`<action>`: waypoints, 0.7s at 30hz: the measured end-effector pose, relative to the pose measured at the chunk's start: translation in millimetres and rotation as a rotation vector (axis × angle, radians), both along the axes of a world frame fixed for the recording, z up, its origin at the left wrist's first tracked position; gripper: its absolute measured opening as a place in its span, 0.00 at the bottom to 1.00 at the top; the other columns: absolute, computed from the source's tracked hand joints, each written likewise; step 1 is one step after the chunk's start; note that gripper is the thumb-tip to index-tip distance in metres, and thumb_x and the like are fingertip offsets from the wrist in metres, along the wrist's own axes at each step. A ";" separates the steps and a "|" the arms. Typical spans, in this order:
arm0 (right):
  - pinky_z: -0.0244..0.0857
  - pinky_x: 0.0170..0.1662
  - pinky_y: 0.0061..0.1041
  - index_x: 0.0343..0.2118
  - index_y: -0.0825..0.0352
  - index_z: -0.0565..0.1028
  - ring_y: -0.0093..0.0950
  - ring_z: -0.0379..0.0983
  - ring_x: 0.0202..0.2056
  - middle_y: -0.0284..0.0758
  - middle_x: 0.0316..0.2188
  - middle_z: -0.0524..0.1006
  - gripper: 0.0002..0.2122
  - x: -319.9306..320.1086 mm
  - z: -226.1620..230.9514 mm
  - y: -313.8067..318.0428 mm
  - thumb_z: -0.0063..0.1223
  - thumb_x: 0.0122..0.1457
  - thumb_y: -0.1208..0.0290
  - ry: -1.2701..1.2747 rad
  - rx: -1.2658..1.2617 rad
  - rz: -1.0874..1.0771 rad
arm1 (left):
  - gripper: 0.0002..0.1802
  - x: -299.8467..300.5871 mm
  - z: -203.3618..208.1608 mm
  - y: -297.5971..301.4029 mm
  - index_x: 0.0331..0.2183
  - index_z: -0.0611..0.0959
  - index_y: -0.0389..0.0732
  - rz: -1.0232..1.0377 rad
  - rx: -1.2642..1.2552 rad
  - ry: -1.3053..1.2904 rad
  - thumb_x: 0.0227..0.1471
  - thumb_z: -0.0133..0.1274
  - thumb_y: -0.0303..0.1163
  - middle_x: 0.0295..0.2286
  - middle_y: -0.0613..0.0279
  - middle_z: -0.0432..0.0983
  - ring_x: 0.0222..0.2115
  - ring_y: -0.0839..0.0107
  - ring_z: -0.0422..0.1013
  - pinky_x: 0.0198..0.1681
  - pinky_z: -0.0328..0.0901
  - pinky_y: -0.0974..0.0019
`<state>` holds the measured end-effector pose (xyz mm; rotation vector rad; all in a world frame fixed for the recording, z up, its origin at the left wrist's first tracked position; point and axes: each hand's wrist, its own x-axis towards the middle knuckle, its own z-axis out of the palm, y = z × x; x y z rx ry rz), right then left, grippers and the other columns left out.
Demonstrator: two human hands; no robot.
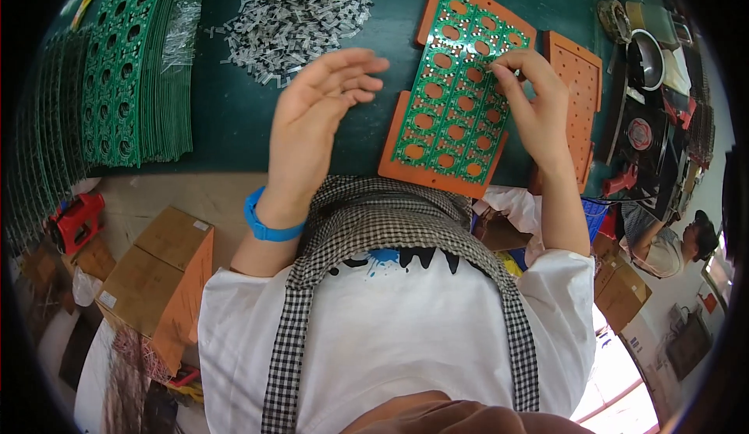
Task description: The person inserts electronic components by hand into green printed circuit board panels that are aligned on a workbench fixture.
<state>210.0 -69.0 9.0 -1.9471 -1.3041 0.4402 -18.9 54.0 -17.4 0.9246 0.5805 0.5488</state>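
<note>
A green circuit board panel with rows of round holes lies on an orange fixture plate. Over its right part, my right hand has thumb and forefinger pinched together, close to the panel's surface. Whatever is between those fingertips is too small to make out. My left hand, with a blue band on the wrist, hovers over the table to the left of the panel. Its fingers are stretched out and apart, and nothing shows in them. Beyond it lies a heap of small clear and black strip-like pieces.
Tall stacks of green circuit board panels stand at the left. A second orange plate with small holes lies right of the panel. Farther right are a bowl and a red tool. Cardboard boxes sit below the table.
</note>
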 end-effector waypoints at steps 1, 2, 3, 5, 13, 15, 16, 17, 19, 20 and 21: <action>0.65 0.36 0.27 0.30 0.70 0.74 0.33 0.71 0.32 0.37 0.27 0.73 0.02 5.0 -1.8 0.6 0.53 0.53 0.78 -0.091 -0.025 0.075 | 0.21 -1.8 0.4 2.0 0.48 0.71 0.30 0.011 -0.025 -0.001 0.50 0.38 0.17 0.47 0.49 0.71 0.47 0.64 0.69 0.50 0.63 0.67; 0.64 0.37 0.28 0.30 0.70 0.73 0.33 0.71 0.32 0.37 0.27 0.72 0.02 8.5 -3.6 1.4 0.53 0.54 0.78 -0.182 -0.049 0.150 | 0.22 -2.3 0.6 2.9 0.49 0.70 0.30 0.021 -0.051 -0.003 0.51 0.39 0.16 0.49 0.49 0.69 0.50 0.59 0.68 0.52 0.63 0.64; 0.64 0.37 0.29 0.30 0.70 0.71 0.35 0.69 0.34 0.38 0.28 0.71 0.03 8.5 -6.0 3.4 0.52 0.54 0.79 -0.165 -0.045 0.183 | 0.22 -2.9 -0.8 2.9 0.49 0.70 0.30 0.021 -0.052 -0.002 0.51 0.39 0.16 0.49 0.49 0.69 0.50 0.59 0.68 0.52 0.63 0.64; 0.64 0.38 0.29 0.30 0.70 0.71 0.35 0.69 0.34 0.37 0.28 0.71 0.03 9.1 -9.0 5.2 0.52 0.54 0.79 -0.193 -0.041 0.173 | 0.23 -3.0 -5.1 1.8 0.52 0.68 0.31 0.049 -0.023 -0.025 0.52 0.41 0.16 0.53 0.48 0.64 0.55 0.52 0.63 0.54 0.62 0.59; 0.64 0.38 0.31 0.29 0.70 0.70 0.36 0.70 0.34 0.37 0.28 0.71 0.04 12.6 -14.0 10.3 0.53 0.54 0.78 -0.208 -0.035 0.174 | 0.26 2.8 -7.4 -0.8 0.55 0.65 0.33 0.023 0.085 -0.059 0.52 0.43 0.14 0.56 0.49 0.60 0.55 0.51 0.62 0.53 0.63 0.58; 0.64 0.38 0.30 0.29 0.70 0.70 0.36 0.70 0.34 0.37 0.28 0.71 0.04 13.5 -16.1 10.3 0.53 0.54 0.77 -0.206 -0.026 0.181 | 0.27 3.7 -7.1 -1.9 0.55 0.65 0.33 0.007 0.120 -0.051 0.52 0.44 0.14 0.56 0.49 0.60 0.55 0.52 0.62 0.53 0.64 0.59; 0.64 0.38 0.30 0.29 0.70 0.70 0.36 0.70 0.34 0.37 0.28 0.71 0.04 13.3 -17.1 10.0 0.53 0.54 0.77 -0.206 -0.027 0.181 | 0.28 4.0 -6.6 -2.3 0.55 0.65 0.33 0.005 0.128 -0.030 0.51 0.46 0.13 0.56 0.49 0.59 0.55 0.52 0.62 0.52 0.65 0.60; 0.64 0.37 0.30 0.29 0.69 0.71 0.36 0.70 0.34 0.37 0.28 0.71 0.04 12.7 -18.1 9.7 0.54 0.54 0.77 -0.198 -0.029 0.163 | 0.30 4.3 -6.5 -2.8 0.55 0.65 0.33 0.004 0.135 -0.008 0.50 0.48 0.13 0.56 0.49 0.59 0.55 0.53 0.62 0.51 0.67 0.62; 0.64 0.37 0.30 0.30 0.69 0.71 0.36 0.70 0.34 0.37 0.28 0.71 0.04 11.0 -20.9 9.3 0.54 0.53 0.77 -0.190 -0.032 0.143 | 0.31 4.7 -6.1 -3.2 0.55 0.65 0.33 0.007 0.152 0.008 0.48 0.49 0.12 0.56 0.49 0.59 0.55 0.54 0.63 0.50 0.68 0.64; 0.64 0.36 0.30 0.29 0.69 0.71 0.36 0.70 0.33 0.37 0.27 0.71 0.04 10.2 -23.8 9.3 0.54 0.53 0.77 -0.216 0.000 0.125 | 0.32 5.0 -5.8 -3.4 0.55 0.66 0.32 0.011 0.170 0.024 0.46 0.51 0.11 0.56 0.50 0.59 0.54 0.55 0.63 0.49 0.69 0.66; 0.64 0.35 0.31 0.28 0.69 0.71 0.36 0.70 0.33 0.37 0.27 0.71 0.04 9.6 -26.1 9.1 0.55 0.52 0.77 -0.240 0.033 0.108 | 0.32 5.1 -5.0 -3.6 0.55 0.66 0.32 0.011 0.170 0.024 0.46 0.51 0.11 0.56 0.50 0.59 0.54 0.55 0.63 0.49 0.69 0.66</action>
